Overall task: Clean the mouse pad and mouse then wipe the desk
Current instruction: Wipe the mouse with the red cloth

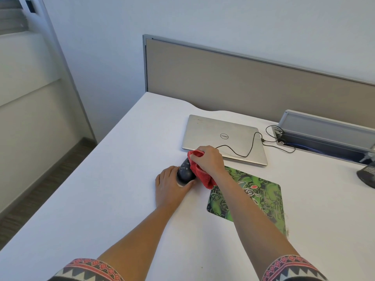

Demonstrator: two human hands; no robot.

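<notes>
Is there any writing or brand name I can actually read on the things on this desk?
"DELL": round logo on the closed laptop's lid, seen upside down.
Mouse pad: lettering in the green pattern, too stylised to read.
Dark object at the right edge: pale print, too small to read.

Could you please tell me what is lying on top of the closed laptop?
A thin black cable runs across the lid of the laptop. The right hand, holding the red cloth, covers the lid's near corner.
</notes>
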